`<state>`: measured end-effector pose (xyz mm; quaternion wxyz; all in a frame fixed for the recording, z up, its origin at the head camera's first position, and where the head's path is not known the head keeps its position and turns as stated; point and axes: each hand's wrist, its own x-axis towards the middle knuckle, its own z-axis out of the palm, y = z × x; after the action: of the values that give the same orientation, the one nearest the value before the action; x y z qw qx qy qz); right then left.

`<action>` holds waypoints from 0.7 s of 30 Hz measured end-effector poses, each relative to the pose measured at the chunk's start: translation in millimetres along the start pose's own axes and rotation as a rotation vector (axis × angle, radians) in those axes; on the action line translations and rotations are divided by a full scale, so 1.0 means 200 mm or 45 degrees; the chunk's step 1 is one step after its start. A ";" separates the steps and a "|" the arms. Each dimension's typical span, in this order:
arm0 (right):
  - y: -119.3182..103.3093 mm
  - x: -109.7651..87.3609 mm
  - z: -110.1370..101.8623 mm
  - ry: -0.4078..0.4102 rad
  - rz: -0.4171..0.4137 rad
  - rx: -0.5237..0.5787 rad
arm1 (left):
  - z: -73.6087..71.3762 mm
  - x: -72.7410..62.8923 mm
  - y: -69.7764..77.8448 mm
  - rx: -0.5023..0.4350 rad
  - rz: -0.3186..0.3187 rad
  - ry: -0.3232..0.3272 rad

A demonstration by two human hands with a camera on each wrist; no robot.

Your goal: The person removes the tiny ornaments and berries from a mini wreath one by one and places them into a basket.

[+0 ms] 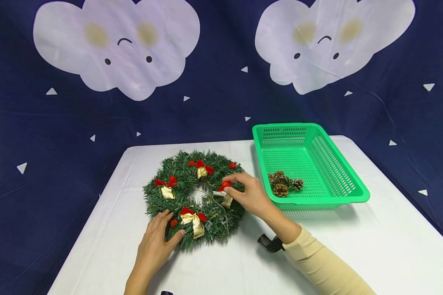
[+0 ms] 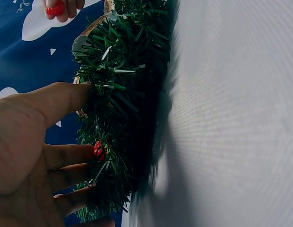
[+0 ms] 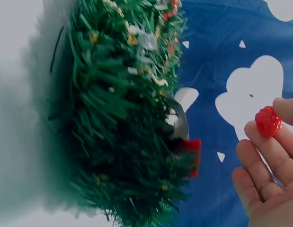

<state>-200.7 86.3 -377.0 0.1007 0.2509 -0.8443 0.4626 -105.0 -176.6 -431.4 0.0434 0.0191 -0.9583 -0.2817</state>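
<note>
A green tinsel wreath (image 1: 215,225) lies on the white table, decorated with red-and-gold bows (image 1: 193,221) and small red berries (image 1: 232,165). Between thumb and fingertips my right hand (image 1: 252,194) pinches a bumpy red berry (image 3: 268,122), held above the wreath's right side. Below that hand a gold-tailed bow (image 1: 227,200) is partly covered. My left hand (image 1: 156,239) rests at the wreath's near left edge, its thumb and fingers spread and touching the greenery. One berry (image 2: 98,150) on the wreath sits right by its fingertips.
A green plastic basket (image 1: 339,199) stands right of the wreath, with several pinecones (image 1: 280,190) in its near left corner. The white tablecloth (image 1: 373,229) runs to the table's edges. Behind hangs a dark blue cloth (image 1: 221,102) with clouds.
</note>
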 end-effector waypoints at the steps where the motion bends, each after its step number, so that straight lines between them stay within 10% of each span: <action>1: 0.00 0.00 -0.01 -0.001 0.016 -0.001 | 0.00 0.00 0.00 0.000 -0.001 0.001; 21: 0.09 0.01 -0.19 0.111 0.161 -0.014 | 0.00 0.00 0.01 0.001 -0.009 -0.012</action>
<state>-213.2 124.4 -368.4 0.1094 0.1760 -0.8558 0.4739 -104.9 -175.6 -430.5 0.0377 0.0212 -0.9586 -0.2814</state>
